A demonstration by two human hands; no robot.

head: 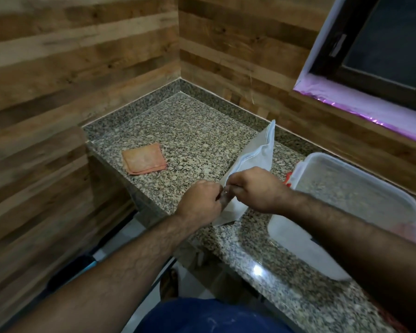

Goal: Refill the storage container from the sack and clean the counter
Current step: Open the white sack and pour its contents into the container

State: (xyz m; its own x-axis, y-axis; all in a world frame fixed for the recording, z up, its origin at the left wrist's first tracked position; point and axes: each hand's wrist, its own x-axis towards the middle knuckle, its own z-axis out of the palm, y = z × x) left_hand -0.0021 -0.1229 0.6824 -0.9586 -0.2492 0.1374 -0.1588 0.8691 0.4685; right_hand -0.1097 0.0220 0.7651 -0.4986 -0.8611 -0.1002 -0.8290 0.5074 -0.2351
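A white woven sack (255, 152) with a stitched seam lies tilted on the speckled granite counter (190, 131), its far corner sticking up. My left hand (199, 203) and my right hand (257, 188) both pinch the sack's near edge, fingers closed on it close together. To the right stands a clear plastic storage container (360, 188) with a red clip at its left side; my right forearm crosses its near part. A folded orange cloth (143, 158) lies flat on the counter to the left, apart from the hands.
Wood-panelled walls close the counter at the back and left. A dark window (382, 51) sits at the upper right. The counter's front edge runs diagonally below my arms, with the floor and a foot (169, 284) beneath.
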